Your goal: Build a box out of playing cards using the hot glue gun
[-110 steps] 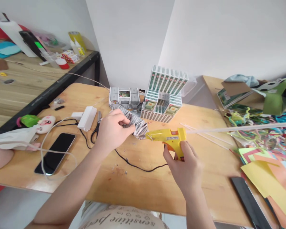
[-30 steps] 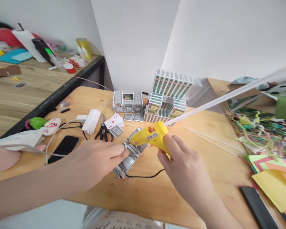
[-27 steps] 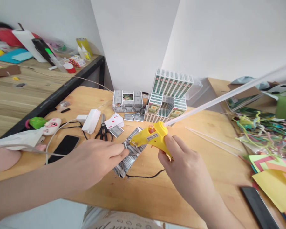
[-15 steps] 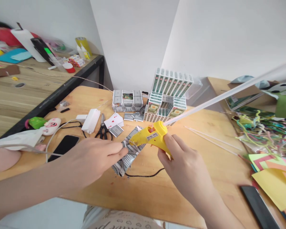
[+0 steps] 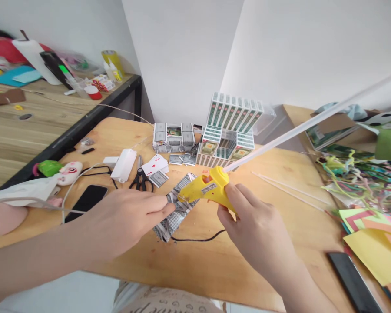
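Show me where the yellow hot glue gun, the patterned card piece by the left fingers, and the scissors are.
Yellow hot glue gun (image 5: 210, 187): head view, on its body.
Patterned card piece (image 5: 178, 218): head view, on its gridded surface.
Scissors (image 5: 141, 174): head view, where the handles meet.

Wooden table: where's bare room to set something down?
Free: right of the right hand, bordered by the thin white sticks and black slab; also between the black cord and near edge of the table, bar a few specks.
Crowded: left side, with phone, scissors, cards; centre, around the yellow glue gun.
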